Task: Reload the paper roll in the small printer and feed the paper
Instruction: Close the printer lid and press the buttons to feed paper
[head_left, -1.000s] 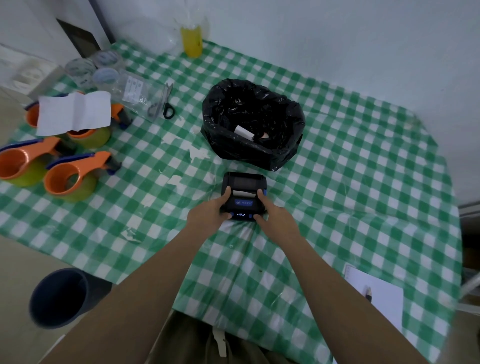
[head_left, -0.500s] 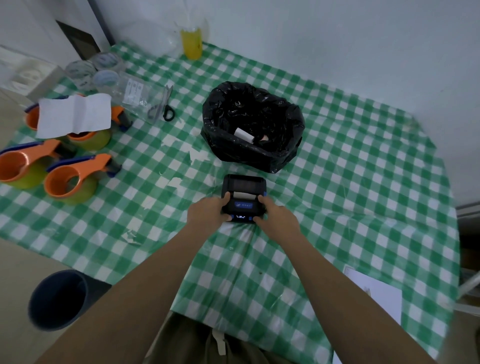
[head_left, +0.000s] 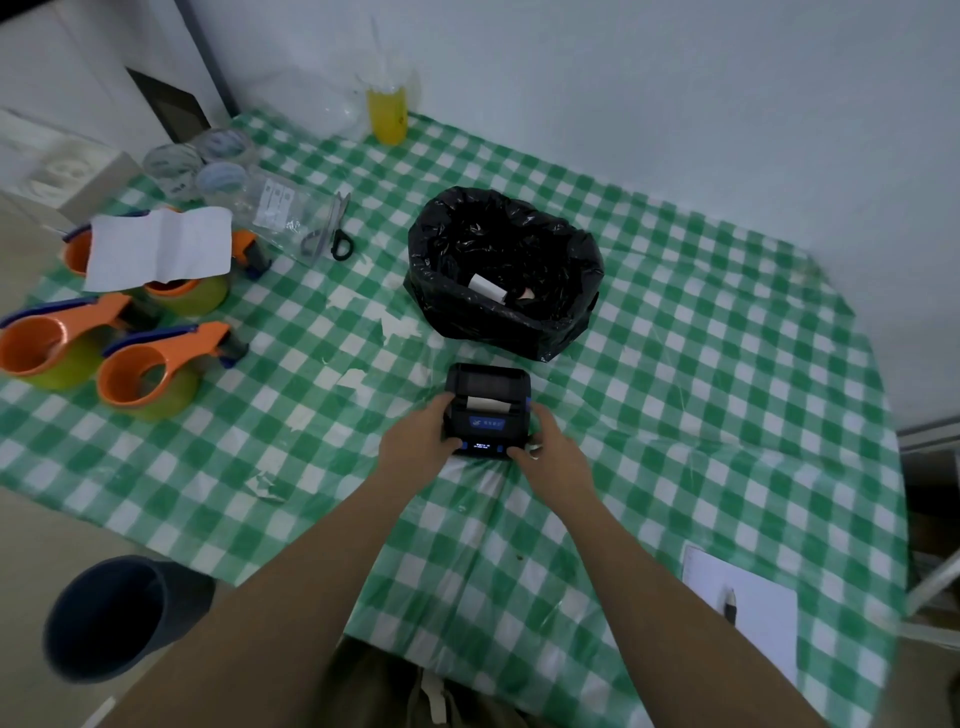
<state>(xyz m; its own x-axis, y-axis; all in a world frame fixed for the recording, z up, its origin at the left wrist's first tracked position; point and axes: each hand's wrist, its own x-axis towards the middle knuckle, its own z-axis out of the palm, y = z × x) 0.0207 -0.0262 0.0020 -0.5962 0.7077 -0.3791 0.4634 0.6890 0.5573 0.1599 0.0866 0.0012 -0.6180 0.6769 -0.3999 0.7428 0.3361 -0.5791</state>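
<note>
A small black printer (head_left: 487, 410) with a blue label and a lit front display sits on the green checked tablecloth (head_left: 675, 364), just in front of a black-lined bin. A short strip of white paper (head_left: 487, 404) shows at its slot. My left hand (head_left: 415, 447) grips the printer's left side, thumb on the front corner. My right hand (head_left: 550, 452) holds the right side, fingers at the front right corner.
A bin lined with a black bag (head_left: 504, 270) holds white paper rolls behind the printer. Orange tape dispensers (head_left: 150, 369), a white sheet (head_left: 161, 247), scissors (head_left: 340, 234) and jars lie left. A yellow bottle (head_left: 387, 111) stands at the back. A notepad with a pen (head_left: 737, 608) lies right; a dark bucket (head_left: 111, 616) stands on the floor.
Both hands have slid back along the printer's sides toward its front corners. The printer has stayed in place.
</note>
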